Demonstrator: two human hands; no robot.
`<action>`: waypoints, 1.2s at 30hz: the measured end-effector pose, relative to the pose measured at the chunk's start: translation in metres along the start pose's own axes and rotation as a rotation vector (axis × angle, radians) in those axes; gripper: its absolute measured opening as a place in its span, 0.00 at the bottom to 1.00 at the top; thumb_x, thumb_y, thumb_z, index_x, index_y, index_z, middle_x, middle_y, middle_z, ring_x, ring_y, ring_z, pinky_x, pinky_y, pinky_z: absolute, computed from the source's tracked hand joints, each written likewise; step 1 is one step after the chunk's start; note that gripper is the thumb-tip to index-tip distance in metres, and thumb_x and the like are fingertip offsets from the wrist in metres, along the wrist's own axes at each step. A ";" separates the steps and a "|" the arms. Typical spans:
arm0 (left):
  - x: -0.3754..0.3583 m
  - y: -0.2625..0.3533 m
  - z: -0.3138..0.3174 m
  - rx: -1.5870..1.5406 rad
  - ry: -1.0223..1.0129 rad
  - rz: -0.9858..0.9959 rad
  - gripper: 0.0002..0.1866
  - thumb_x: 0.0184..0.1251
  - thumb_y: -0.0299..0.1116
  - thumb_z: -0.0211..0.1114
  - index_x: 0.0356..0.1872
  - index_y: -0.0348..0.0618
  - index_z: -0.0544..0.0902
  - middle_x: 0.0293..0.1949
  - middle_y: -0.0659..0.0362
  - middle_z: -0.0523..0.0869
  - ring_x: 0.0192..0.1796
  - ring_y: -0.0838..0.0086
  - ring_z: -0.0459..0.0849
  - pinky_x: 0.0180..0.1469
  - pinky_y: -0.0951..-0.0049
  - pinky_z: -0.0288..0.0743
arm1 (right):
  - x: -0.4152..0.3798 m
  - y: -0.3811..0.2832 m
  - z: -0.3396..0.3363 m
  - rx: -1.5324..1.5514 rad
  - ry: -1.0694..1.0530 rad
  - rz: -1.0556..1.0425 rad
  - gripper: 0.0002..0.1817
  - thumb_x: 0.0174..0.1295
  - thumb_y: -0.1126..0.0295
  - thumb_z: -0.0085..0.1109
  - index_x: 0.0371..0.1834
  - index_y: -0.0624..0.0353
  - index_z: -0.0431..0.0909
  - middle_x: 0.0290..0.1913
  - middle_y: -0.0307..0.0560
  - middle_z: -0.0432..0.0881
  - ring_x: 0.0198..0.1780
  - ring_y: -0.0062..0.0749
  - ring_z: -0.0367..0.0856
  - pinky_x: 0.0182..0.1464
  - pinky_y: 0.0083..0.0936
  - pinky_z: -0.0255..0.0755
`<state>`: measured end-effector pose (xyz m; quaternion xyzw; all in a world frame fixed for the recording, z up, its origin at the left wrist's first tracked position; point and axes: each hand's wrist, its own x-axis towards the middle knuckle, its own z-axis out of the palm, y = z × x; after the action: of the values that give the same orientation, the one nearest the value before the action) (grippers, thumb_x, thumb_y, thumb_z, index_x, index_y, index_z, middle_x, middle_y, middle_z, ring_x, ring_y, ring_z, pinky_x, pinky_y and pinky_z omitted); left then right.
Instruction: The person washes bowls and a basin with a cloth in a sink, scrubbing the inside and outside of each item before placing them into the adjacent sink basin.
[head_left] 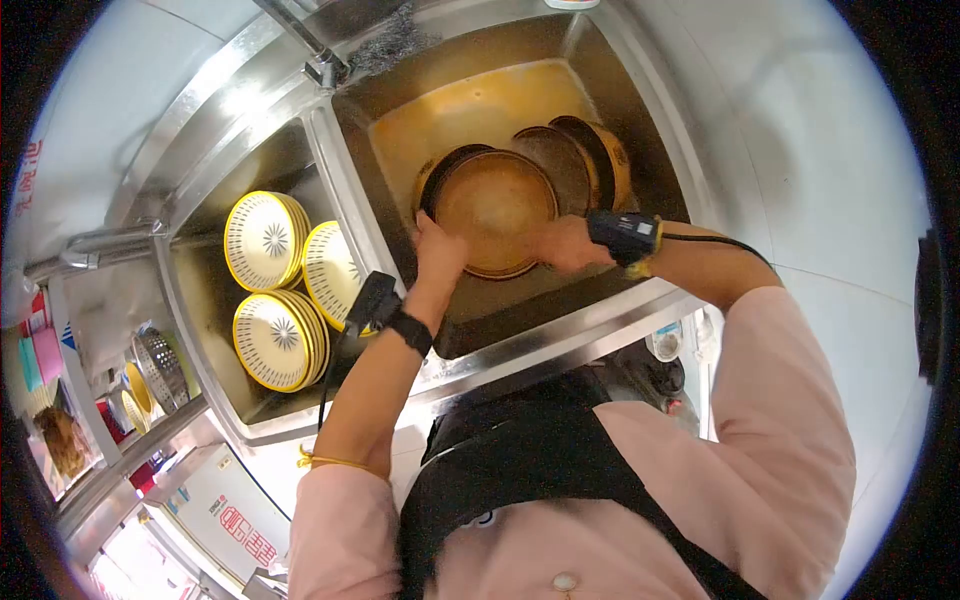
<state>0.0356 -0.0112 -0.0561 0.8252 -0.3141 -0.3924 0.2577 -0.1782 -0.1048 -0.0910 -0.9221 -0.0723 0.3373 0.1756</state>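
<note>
Round brown dish (497, 205) in murky water of right basin (600, 75), more dark-rimmed dishes (592, 165) behind it. Left hand (440, 250): fingers narrow, holding dish's near-left rim. Right hand (572, 244): at right rim, blurred, finger opening impossible to tell. Patterned bowls (272, 340) grouped in left basin (215, 370). Brown dishes all in water; whether any finished, cannot tell.
</note>
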 end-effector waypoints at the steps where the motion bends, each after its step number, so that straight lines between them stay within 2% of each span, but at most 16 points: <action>1: -0.005 0.000 0.002 0.146 0.098 0.156 0.33 0.46 0.21 0.55 0.58 0.35 0.56 0.53 0.42 0.67 0.49 0.49 0.73 0.47 0.56 0.71 | -0.014 -0.001 0.003 0.071 -0.046 0.045 0.17 0.49 0.69 0.49 0.42 0.65 0.69 0.38 0.54 0.73 0.42 0.43 0.74 0.42 0.31 0.68; 3: -0.043 0.032 -0.014 0.698 0.034 0.848 0.26 0.50 0.22 0.52 0.55 0.31 0.61 0.49 0.45 0.69 0.52 0.52 0.66 0.57 0.63 0.59 | -0.031 0.000 0.011 0.203 -0.095 0.138 0.17 0.49 0.69 0.49 0.42 0.65 0.69 0.38 0.54 0.74 0.41 0.43 0.74 0.42 0.32 0.68; 4: -0.061 0.066 -0.023 0.907 -0.431 0.439 0.30 0.49 0.25 0.57 0.56 0.34 0.60 0.56 0.43 0.64 0.58 0.58 0.64 0.60 0.63 0.57 | -0.032 0.003 0.018 0.258 -0.101 0.187 0.17 0.49 0.69 0.48 0.42 0.65 0.69 0.38 0.55 0.74 0.41 0.43 0.74 0.42 0.32 0.68; 5: -0.062 0.068 -0.020 0.961 -0.513 0.423 0.28 0.49 0.26 0.57 0.54 0.34 0.61 0.53 0.43 0.65 0.56 0.58 0.65 0.58 0.63 0.58 | -0.029 0.006 0.029 0.305 -0.093 0.239 0.17 0.49 0.70 0.48 0.42 0.65 0.70 0.38 0.55 0.74 0.41 0.43 0.74 0.42 0.32 0.68; 10: -0.029 0.027 0.014 0.977 -0.433 0.580 0.17 0.50 0.31 0.57 0.42 0.35 0.68 0.42 0.44 0.70 0.45 0.56 0.69 0.47 0.62 0.63 | 0.028 0.011 0.074 0.443 -0.026 0.415 0.16 0.49 0.71 0.47 0.41 0.66 0.70 0.37 0.56 0.75 0.40 0.44 0.74 0.42 0.34 0.67; 16: -0.029 0.028 0.002 0.877 -0.420 0.733 0.11 0.51 0.36 0.56 0.27 0.37 0.77 0.28 0.45 0.76 0.32 0.53 0.75 0.35 0.60 0.69 | -0.032 0.003 0.001 0.705 -0.015 0.303 0.15 0.50 0.72 0.45 0.41 0.67 0.70 0.37 0.57 0.77 0.38 0.44 0.75 0.41 0.35 0.67; 20: -0.014 0.047 -0.008 0.822 -0.420 0.820 0.14 0.53 0.39 0.56 0.23 0.37 0.79 0.23 0.45 0.78 0.28 0.52 0.77 0.31 0.59 0.71 | -0.074 -0.022 -0.024 0.823 0.304 0.441 0.15 0.52 0.72 0.44 0.43 0.66 0.69 0.38 0.59 0.75 0.39 0.47 0.74 0.43 0.35 0.67; 22: -0.002 0.063 -0.013 0.814 -0.435 0.844 0.15 0.55 0.40 0.55 0.23 0.37 0.79 0.24 0.44 0.78 0.28 0.51 0.76 0.32 0.59 0.70 | -0.082 -0.030 -0.024 0.831 0.691 0.513 0.14 0.53 0.72 0.44 0.43 0.67 0.67 0.37 0.61 0.74 0.40 0.50 0.73 0.44 0.34 0.66; 23: 0.002 0.073 -0.017 0.711 -0.405 0.847 0.17 0.57 0.42 0.55 0.24 0.36 0.78 0.22 0.46 0.79 0.26 0.54 0.77 0.31 0.61 0.70 | -0.088 -0.041 -0.038 0.832 0.697 0.517 0.14 0.53 0.72 0.44 0.43 0.67 0.67 0.37 0.61 0.74 0.40 0.50 0.73 0.44 0.34 0.66; 25: 0.012 0.087 -0.025 0.615 -0.376 0.855 0.19 0.58 0.44 0.55 0.25 0.35 0.78 0.21 0.48 0.79 0.25 0.58 0.77 0.30 0.63 0.70 | -0.096 -0.063 -0.072 0.984 1.030 0.611 0.15 0.53 0.71 0.45 0.45 0.64 0.66 0.38 0.60 0.73 0.43 0.54 0.72 0.46 0.38 0.66; 26: 0.018 0.091 -0.029 0.328 -0.454 0.601 0.19 0.59 0.45 0.55 0.26 0.35 0.78 0.20 0.52 0.79 0.24 0.64 0.77 0.30 0.66 0.70 | -0.095 -0.075 -0.084 0.985 1.037 0.610 0.15 0.53 0.71 0.45 0.45 0.64 0.66 0.38 0.60 0.73 0.43 0.54 0.72 0.46 0.38 0.66; 28: 0.015 0.105 -0.040 -0.098 -0.519 0.210 0.21 0.61 0.46 0.55 0.31 0.34 0.77 0.23 0.60 0.78 0.27 0.77 0.76 0.29 0.73 0.70 | -0.087 -0.095 -0.107 0.740 1.411 0.585 0.16 0.54 0.70 0.47 0.47 0.60 0.67 0.43 0.57 0.71 0.48 0.51 0.69 0.52 0.35 0.64; 29: 0.011 0.109 -0.044 -0.092 -0.512 0.213 0.21 0.61 0.46 0.55 0.31 0.34 0.77 0.23 0.60 0.78 0.27 0.77 0.76 0.29 0.73 0.70 | -0.077 -0.100 -0.113 0.620 1.477 0.537 0.17 0.53 0.67 0.49 0.48 0.57 0.67 0.46 0.55 0.70 0.49 0.50 0.68 0.53 0.36 0.62; 31: 0.000 0.115 -0.049 -0.424 -0.366 0.054 0.20 0.61 0.45 0.54 0.35 0.34 0.76 0.28 0.59 0.79 0.30 0.76 0.76 0.32 0.74 0.70 | -0.059 -0.108 -0.127 0.501 1.548 0.483 0.18 0.53 0.64 0.51 0.48 0.54 0.68 0.48 0.54 0.69 0.50 0.49 0.67 0.54 0.38 0.61; 33: -0.028 0.128 -0.062 -0.524 -0.351 0.042 0.20 0.62 0.46 0.54 0.36 0.34 0.76 0.30 0.58 0.78 0.31 0.76 0.76 0.34 0.74 0.71 | -0.051 -0.113 -0.141 0.066 1.390 0.644 0.22 0.50 0.57 0.54 0.49 0.50 0.68 0.49 0.51 0.69 0.50 0.51 0.67 0.54 0.43 0.60; 36: -0.046 0.128 -0.067 -0.744 -0.334 0.050 0.21 0.62 0.46 0.53 0.38 0.33 0.75 0.32 0.57 0.78 0.33 0.76 0.76 0.37 0.75 0.71 | -0.050 -0.089 -0.162 -0.002 1.486 0.618 0.24 0.49 0.53 0.54 0.50 0.47 0.69 0.51 0.50 0.69 0.47 0.52 0.68 0.54 0.45 0.59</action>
<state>0.0267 -0.0518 0.0904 0.5928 -0.2084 -0.6013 0.4936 -0.1133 -0.0794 0.0872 -0.8838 0.3216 -0.3313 0.0755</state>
